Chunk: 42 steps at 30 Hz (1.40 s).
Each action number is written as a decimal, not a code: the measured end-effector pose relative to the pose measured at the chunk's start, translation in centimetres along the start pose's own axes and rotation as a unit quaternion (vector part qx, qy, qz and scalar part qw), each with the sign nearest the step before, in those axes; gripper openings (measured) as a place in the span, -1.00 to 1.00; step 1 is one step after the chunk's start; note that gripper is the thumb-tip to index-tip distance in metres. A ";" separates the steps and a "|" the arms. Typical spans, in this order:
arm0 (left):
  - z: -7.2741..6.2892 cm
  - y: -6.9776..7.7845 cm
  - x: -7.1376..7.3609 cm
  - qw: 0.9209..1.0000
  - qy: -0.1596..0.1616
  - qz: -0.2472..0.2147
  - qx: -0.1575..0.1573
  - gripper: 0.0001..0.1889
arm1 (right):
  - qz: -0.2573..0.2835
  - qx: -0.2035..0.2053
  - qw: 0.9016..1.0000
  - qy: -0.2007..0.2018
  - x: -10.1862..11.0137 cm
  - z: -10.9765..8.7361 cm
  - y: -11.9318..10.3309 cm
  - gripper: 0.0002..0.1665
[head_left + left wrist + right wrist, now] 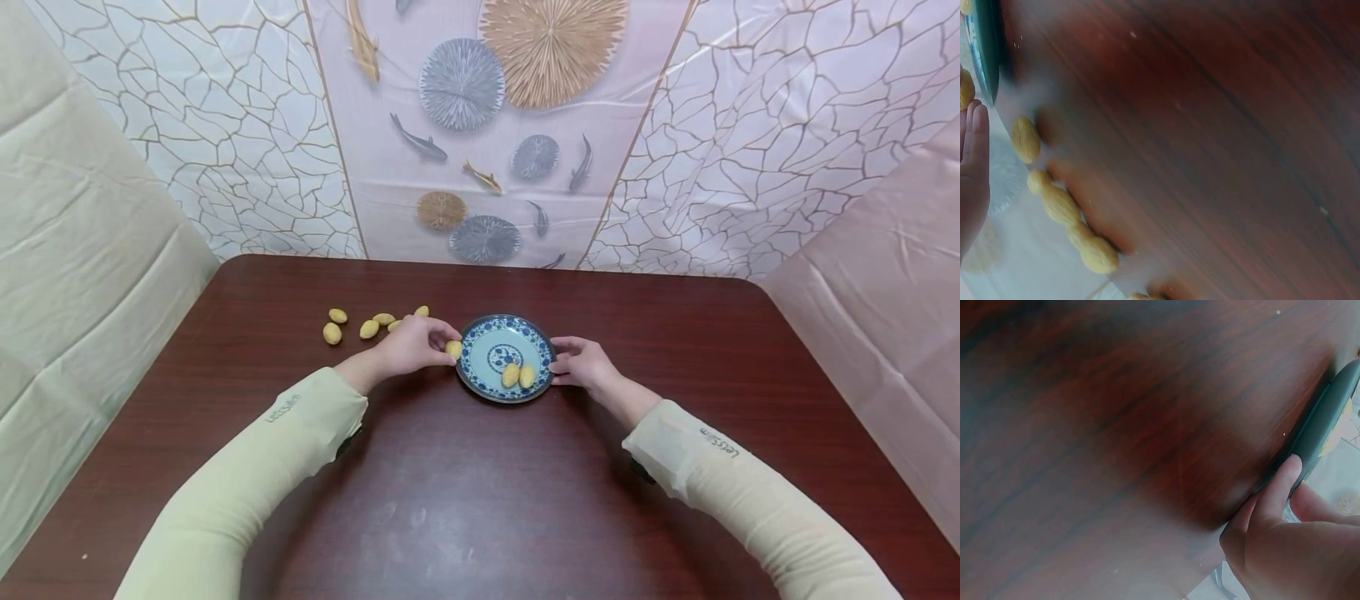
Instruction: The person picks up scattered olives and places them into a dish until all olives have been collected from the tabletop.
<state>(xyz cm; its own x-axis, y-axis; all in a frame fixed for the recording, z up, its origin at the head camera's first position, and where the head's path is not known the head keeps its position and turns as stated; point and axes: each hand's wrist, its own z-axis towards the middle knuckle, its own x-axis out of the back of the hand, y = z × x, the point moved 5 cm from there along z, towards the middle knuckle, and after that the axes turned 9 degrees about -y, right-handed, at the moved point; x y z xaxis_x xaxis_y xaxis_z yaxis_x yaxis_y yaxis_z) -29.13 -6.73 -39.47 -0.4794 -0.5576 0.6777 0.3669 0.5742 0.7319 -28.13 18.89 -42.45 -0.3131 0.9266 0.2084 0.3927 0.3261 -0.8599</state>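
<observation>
In the head view my left hand (411,344) pinches a yellow oval fruit (453,349) between thumb and fingers, right at the left rim of a blue-and-white plate (486,337). Opposite, my right hand (588,365) grips the plate's right rim; the right wrist view shows a thumb and fingers (1280,487) on its dark green outer edge. Two more yellow fruits (511,375) lie side by side on the plate, toward its near right part. Part of the left hand (974,156) shows at the edge of the left wrist view.
Several loose yellow fruits (332,333) lie on the dark wooden table (420,500) left of the plate, some partly hidden behind my left hand. Patterned cloth (465,150) hangs along the table's far edge, and plain pale cloth (82,250) flanks both sides.
</observation>
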 end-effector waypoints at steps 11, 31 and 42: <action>2.0 1.5 -2.1 0.999 -0.018 0.024 -0.030 -0.66 | 0.000 0.000 1.000 0.004 0.0 0.0 0.0 -0.33; 3.8 3.4 -5.1 0.995 -0.048 0.074 -0.045 -0.67 | -0.002 0.000 1.000 0.002 0.0 -0.2 -0.1 -0.33; 3.4 3.4 -5.3 0.992 -0.061 0.094 -0.051 -0.66 | 0.001 0.001 1.000 -0.001 -0.2 -0.1 -0.2 -0.33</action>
<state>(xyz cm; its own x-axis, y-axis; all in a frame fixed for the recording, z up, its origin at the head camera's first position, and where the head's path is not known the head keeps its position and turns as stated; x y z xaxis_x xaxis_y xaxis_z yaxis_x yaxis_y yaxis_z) -28.08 0.21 -40.87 -0.4857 -0.3654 0.7941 0.5352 0.5939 0.6006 -28.03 18.71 -42.29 -0.3131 0.9271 0.2060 0.3911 0.3235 -0.8616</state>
